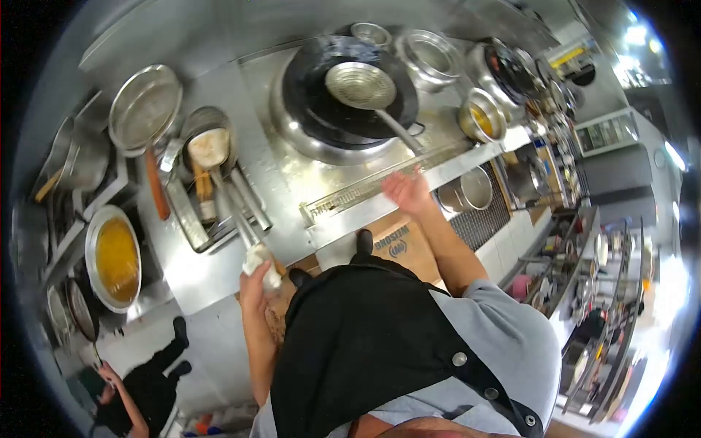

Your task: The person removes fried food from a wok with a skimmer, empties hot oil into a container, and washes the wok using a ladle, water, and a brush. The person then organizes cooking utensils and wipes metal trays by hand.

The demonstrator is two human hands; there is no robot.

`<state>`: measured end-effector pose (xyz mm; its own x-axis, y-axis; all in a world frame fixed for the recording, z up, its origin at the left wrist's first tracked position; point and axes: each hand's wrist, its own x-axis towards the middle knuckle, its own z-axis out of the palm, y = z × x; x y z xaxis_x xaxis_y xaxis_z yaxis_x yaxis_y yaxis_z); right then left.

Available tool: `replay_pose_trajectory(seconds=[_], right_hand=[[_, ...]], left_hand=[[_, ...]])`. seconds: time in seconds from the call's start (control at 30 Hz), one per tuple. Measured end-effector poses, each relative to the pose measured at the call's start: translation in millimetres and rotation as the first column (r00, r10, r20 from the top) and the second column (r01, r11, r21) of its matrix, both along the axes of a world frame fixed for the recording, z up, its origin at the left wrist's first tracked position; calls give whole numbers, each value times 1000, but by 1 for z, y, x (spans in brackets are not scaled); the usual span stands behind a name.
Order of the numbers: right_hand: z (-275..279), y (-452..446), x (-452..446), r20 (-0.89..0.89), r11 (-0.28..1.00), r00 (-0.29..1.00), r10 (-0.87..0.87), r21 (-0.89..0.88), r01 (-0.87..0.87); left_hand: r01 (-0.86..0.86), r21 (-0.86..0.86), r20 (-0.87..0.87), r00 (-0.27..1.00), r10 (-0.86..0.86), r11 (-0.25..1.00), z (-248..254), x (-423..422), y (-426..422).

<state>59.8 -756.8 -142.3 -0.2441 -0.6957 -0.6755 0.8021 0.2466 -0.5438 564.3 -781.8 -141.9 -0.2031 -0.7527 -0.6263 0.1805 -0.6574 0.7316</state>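
Note:
My left hand (257, 286) is closed around a white cloth (260, 267) wrapped on the handle of a ladle (209, 148). The ladle's pale, stained bowl lies over a dark round strainer at the left of the counter. My right hand (407, 191) is held over the counter's front edge, fingers apart, with nothing in it. Beyond it, a perforated skimmer (360, 85) rests across a large black wok (310, 104), its handle pointing toward my right hand.
A bowl of yellow liquid (117, 260) stands at the left, below a sieve (144, 109) with an orange handle. Metal pots (429, 58) line the back right. Another person (139, 398) is at the lower left. A cardboard box (401, 252) lies below the counter.

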Motion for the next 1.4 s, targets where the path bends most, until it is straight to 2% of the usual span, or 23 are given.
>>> replay_pose_trajectory(seconds=[0.03,0.1,0.23,0.3,0.37,0.4,0.47,0.53,0.57,0.6,0.63,0.7,0.77,0.8,0.83,0.87,0.93,1.07,1.13,1.2,1.23,1.27,1.4], right_hand=[[41,0,-21,-26,992,994,-110,-73,107],[93,-25,-53,-87,998,996,12,-61,-18],[100,-91,-116,-101,893,893,439,161,-420],[117,-99,-114,-532,856,671,516,293,-426],[156,-87,-119,-764,843,359,536,456,-286],[164,-83,-135,-793,807,189,579,524,-271],[153,-83,-171,-875,801,-179,450,484,-353],[118,-85,-204,-931,884,-308,194,302,-356],[123,-79,-221,-964,883,-220,149,230,-410],[118,-77,-242,-992,887,-14,125,118,-447],[133,-67,-264,-994,895,11,111,95,-436],[165,-49,-307,-744,830,526,412,67,-554],[149,-50,-345,-805,819,478,353,18,-574],[124,-60,-361,-983,797,160,94,-22,-604],[123,-63,-369,-964,763,-163,-208,-56,-644],[122,-65,-377,-965,753,-149,-214,-66,-654],[159,-52,-400,-940,805,-329,-95,122,-581],[155,-45,-451,-955,828,-237,-180,-17,-561],[158,-7,-490,-987,870,125,-99,-147,-471],[164,37,-531,-930,911,352,-106,-233,-339],[178,63,-554,-872,966,483,73,-60,-253],[163,86,-583,-826,963,563,-21,-169,-211],[143,165,-676,-837,994,540,-89,-40,101]], left_hand=[[54,-122,267,963,-20,991,9,-4,0],[133,-470,660,710,247,873,33,-30,10],[164,-639,512,820,257,752,62,-83,5],[204,-668,481,852,206,715,61,-120,1],[266,-425,419,905,-72,865,63,-173,1],[233,-433,303,948,-103,871,85,-216,8],[302,-375,296,935,-195,876,85,-279,20],[397,-306,346,893,-288,865,81,-347,32],[456,-287,411,853,-322,842,75,-378,37],[448,-261,393,858,-330,855,60,-405,42],[494,-215,393,834,-388,842,59,-433,46],[552,-181,479,773,-417,814,63,-487,53],[613,-243,557,723,-409,751,79,-534,62],[671,-297,627,674,-391,680,88,-554,66],[656,-290,638,675,-370,696,94,-570,68],[675,-276,655,653,-380,684,98,-585,69],[705,-263,673,623,-399,659,102,-610,71],[772,-263,758,536,-371,579,81,-634,63],[785,-251,775,513,-368,566,63,-630,59],[776,-242,792,505,-344,583,51,-623,58],[772,-246,788,512,-343,587,48,-620,59],[743,-236,784,526,-328,627,46,-615,61],[622,-232,740,612,-280,748,68,-611,73]])
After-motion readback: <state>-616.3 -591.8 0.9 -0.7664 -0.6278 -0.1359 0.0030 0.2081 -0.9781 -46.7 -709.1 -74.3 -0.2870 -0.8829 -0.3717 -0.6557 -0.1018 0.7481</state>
